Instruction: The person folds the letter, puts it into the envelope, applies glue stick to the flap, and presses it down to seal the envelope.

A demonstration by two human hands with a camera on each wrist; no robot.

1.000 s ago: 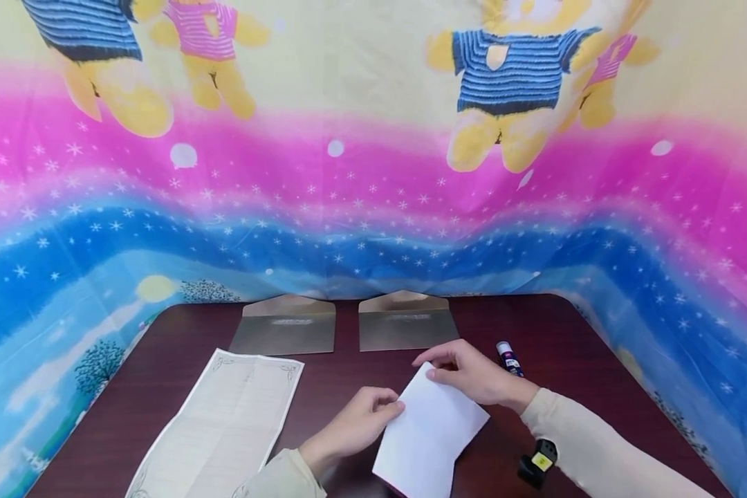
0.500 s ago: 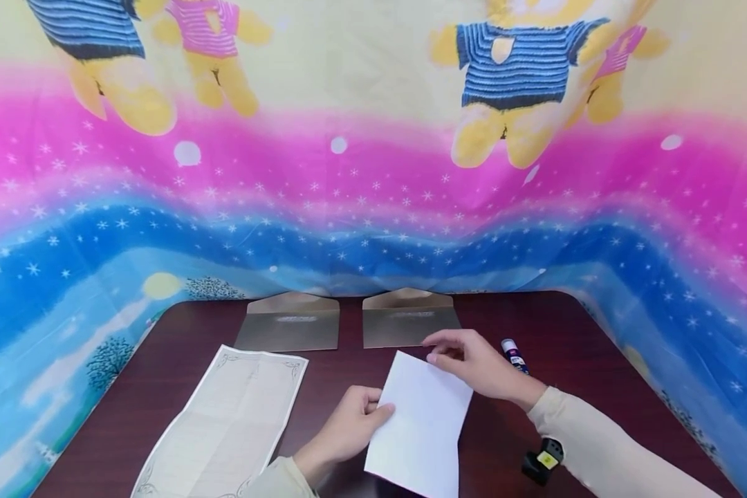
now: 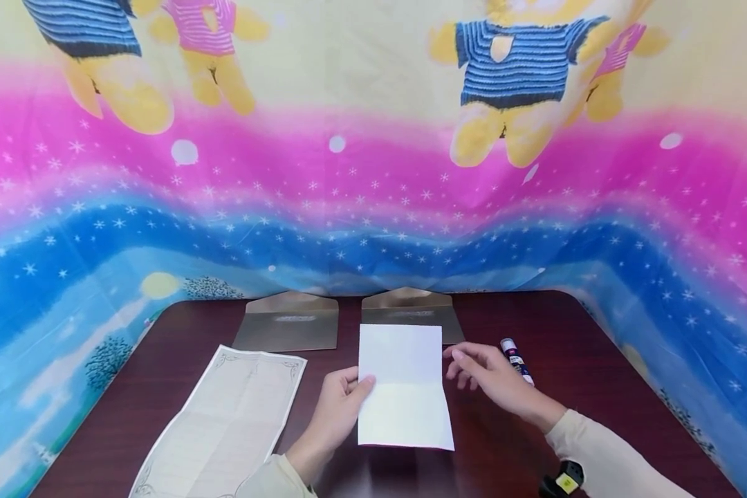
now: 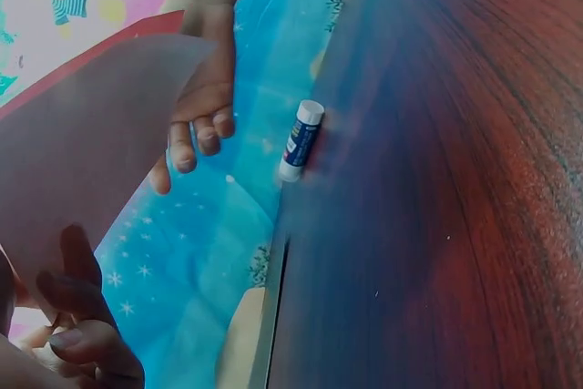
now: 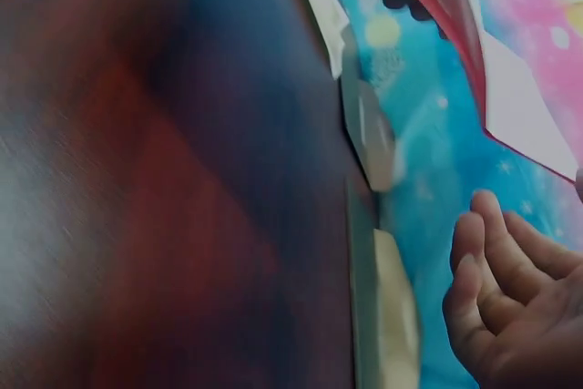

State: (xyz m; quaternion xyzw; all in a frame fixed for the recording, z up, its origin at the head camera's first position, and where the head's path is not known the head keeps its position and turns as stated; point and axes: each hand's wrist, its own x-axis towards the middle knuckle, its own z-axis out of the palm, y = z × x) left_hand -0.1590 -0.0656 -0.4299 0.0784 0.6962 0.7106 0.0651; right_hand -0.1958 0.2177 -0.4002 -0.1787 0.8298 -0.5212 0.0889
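Observation:
A folded card [image 3: 401,387], white on the side facing me with a crease across its middle, is held up over the table. My left hand [image 3: 336,408] pinches its left edge between thumb and fingers. Red shows on the card's other face [image 5: 437,6] in the right wrist view. Close beside the card's right edge is my right hand [image 3: 492,377], its fingers loosely bent and nothing gripped in them. From the left wrist, the card [image 4: 91,125] covers part of the right hand [image 4: 205,88].
Two open envelopes [image 3: 286,332] lie at the table's back edge, the right envelope [image 3: 454,332] partly behind the card. A creased sheet with an ornate border [image 3: 224,422] lies at left. A glue stick [image 3: 517,361] lies beyond the right hand. A patterned curtain [image 3: 373,173] surrounds the table.
The card has turned from slanted to nearly upright and shifted left, still in the left hand's pinch. The right hand has come off its upper right edge and moved slightly right.

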